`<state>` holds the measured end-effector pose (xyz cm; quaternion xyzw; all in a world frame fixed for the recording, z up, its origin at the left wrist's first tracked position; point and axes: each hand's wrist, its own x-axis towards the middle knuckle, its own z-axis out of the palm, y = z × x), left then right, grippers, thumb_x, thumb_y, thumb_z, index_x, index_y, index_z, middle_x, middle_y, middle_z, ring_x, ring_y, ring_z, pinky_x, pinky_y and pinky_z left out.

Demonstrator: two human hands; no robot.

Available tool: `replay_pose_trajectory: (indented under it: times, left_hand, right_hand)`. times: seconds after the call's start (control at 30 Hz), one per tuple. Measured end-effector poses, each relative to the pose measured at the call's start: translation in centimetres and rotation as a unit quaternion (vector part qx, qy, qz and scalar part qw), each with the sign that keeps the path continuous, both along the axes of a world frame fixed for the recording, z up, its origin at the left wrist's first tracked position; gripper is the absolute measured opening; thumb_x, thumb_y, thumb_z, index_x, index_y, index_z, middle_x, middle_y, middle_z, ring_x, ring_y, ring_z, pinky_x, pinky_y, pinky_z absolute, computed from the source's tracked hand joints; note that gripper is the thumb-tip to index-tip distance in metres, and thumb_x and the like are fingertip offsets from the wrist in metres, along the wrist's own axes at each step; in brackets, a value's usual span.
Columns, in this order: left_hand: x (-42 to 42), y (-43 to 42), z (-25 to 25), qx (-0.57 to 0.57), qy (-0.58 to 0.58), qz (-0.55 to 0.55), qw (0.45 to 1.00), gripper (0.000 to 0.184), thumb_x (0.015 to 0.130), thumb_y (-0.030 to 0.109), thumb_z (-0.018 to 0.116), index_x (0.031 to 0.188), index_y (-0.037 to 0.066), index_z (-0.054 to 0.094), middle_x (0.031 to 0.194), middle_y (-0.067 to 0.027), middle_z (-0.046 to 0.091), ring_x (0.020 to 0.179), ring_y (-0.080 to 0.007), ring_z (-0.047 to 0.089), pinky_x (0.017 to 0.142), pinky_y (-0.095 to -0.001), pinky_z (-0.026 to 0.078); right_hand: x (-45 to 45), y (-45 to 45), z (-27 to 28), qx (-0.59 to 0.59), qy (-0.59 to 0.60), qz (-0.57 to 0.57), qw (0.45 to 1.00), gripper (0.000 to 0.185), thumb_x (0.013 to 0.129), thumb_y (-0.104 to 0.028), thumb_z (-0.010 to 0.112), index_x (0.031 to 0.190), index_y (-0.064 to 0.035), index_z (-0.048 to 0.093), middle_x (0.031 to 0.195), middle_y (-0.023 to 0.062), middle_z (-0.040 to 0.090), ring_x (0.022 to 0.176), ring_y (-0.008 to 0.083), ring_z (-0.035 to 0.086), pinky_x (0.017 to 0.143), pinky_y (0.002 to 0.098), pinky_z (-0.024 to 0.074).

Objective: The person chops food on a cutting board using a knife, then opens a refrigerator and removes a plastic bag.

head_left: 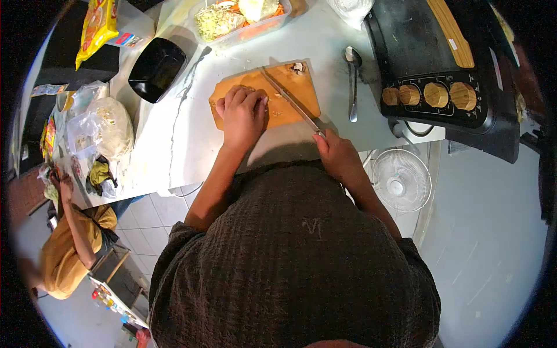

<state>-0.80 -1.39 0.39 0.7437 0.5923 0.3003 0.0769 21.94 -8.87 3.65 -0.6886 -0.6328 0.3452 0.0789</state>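
Observation:
On the wooden cutting board (293, 119), my left hand (242, 115) rests with its fingers curled and close together over something brownish, mostly hidden beneath them. My right hand (337, 152) is closed around the handle of a knife (291, 102). The blade lies slantwise over the board, its tip pointing away to the upper left and apart from my left hand. A small dark and whitish scrap (298, 68) sits at the board's far right corner, and tiny pale bits are scattered near the blade.
Beyond the board stands a clear container (246, 36) of shredded vegetables. A black bowl (156, 69) and plastic bags (103, 129) are to the left. Rightward lie a spoon (354, 87) and a black griddle (415, 43) with wooden knobs. Another person (69, 249) works at lower left.

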Motion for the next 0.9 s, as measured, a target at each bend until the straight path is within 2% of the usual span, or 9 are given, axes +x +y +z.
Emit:
replay_pose_trajectory:
  times: [0.1,0.27,0.5,0.6,0.7,0.77,0.8,0.87,0.9]
  left_hand:
    - [0.1,0.2,0.0,-0.011,-0.006,-0.005,1.0,0.009,0.084,0.016,0.069,0.092,0.011,0.072,0.094,-0.004,0.067,0.106,-0.0256,0.056,0.087,-0.0432,0.033]
    - [0.1,0.0,0.4,-0.001,-0.004,-0.009,1.0,0.009,0.085,0.015,0.068,0.093,0.011,0.072,0.094,-0.0035,0.067,0.106,-0.0252,0.056,0.088,-0.0437,0.033]
    - [-0.3,-0.6,1.2,0.006,-0.016,0.005,1.0,0.011,0.084,0.015,0.069,0.095,0.013,0.072,0.096,-0.0019,0.067,0.105,-0.0245,0.056,0.089,-0.0439,0.032]
    - [-0.6,-1.0,1.1,0.015,-0.008,0.011,1.0,0.01,0.082,0.015,0.07,0.092,0.015,0.071,0.095,-0.001,0.067,0.105,-0.0235,0.056,0.09,-0.0447,0.032]
    - [-0.4,-1.2,1.7,-0.025,-0.05,0.035,0.998,0.01,0.08,0.015,0.071,0.09,0.015,0.071,0.095,-0.0002,0.067,0.104,-0.0225,0.056,0.09,-0.0453,0.032]
    - [-0.2,-1.3,0.8,-0.009,-0.051,0.071,0.996,0.009,0.081,0.015,0.071,0.089,0.014,0.07,0.093,-0.0002,0.067,0.102,-0.0218,0.057,0.089,-0.0451,0.032]
    - [0.0,-1.4,0.8,-0.009,-0.05,0.082,0.995,0.009,0.081,0.015,0.071,0.089,0.014,0.07,0.093,-0.0002,0.067,0.102,-0.0218,0.057,0.089,-0.0451,0.032]
    - [0.2,-1.3,1.2,-0.007,-0.023,0.108,0.994,0.01,0.081,0.016,0.071,0.09,0.011,0.069,0.09,-0.0013,0.066,0.099,-0.022,0.057,0.088,-0.0447,0.033]
    - [0.2,-1.3,1.6,-0.006,-0.019,0.118,0.993,0.01,0.081,0.016,0.071,0.09,0.011,0.069,0.09,-0.0013,0.066,0.099,-0.022,0.057,0.088,-0.0447,0.033]
  right_hand:
    - [0.3,0.2,0.5,-0.034,0.008,-0.009,0.999,0.039,0.1,-0.035,0.049,0.088,0.0016,0.054,0.074,0.0287,0.06,0.074,0.0493,0.059,0.064,0.053,0.0442]
    - [-0.3,0.3,0.8,0.012,0.058,-0.021,0.998,0.035,0.099,-0.031,0.052,0.086,0.0015,0.053,0.067,0.0263,0.057,0.068,0.0474,0.058,0.058,0.0494,0.0415]
    - [-0.6,0.4,1.7,0.042,0.044,-0.012,0.998,0.034,0.098,-0.029,0.055,0.082,0.0006,0.052,0.066,0.0255,0.056,0.065,0.047,0.057,0.057,0.0485,0.0406]
    - [-0.3,0.3,1.1,0.049,0.058,0.007,0.997,0.034,0.098,-0.03,0.055,0.082,0.0002,0.052,0.067,0.0263,0.056,0.066,0.0474,0.057,0.057,0.0491,0.0405]
    - [0.0,0.7,1.0,0.053,0.03,0.021,0.998,0.034,0.097,-0.031,0.055,0.083,0.0003,0.053,0.068,0.0269,0.056,0.068,0.0478,0.057,0.057,0.0494,0.0402]
    - [0.5,1.2,1.2,-0.035,-0.004,0.039,0.999,0.037,0.098,-0.039,0.051,0.092,-0.0029,0.058,0.082,0.0274,0.064,0.08,0.05,0.061,0.067,0.0571,0.0469]
    - [0.7,1.3,1.4,-0.036,-0.004,0.05,0.998,0.037,0.098,-0.039,0.051,0.092,-0.0029,0.058,0.082,0.0274,0.064,0.08,0.05,0.061,0.067,0.0571,0.0469]
    - [1.1,1.8,2.1,0.011,0.048,0.053,0.997,0.035,0.097,-0.033,0.055,0.086,-0.0001,0.055,0.07,0.0261,0.057,0.072,0.0482,0.057,0.058,0.0497,0.0412]
    - [1.3,2.2,2.5,0.012,0.052,0.063,0.997,0.035,0.097,-0.033,0.055,0.086,-0.0001,0.055,0.07,0.0261,0.057,0.072,0.0482,0.057,0.058,0.0497,0.0412]
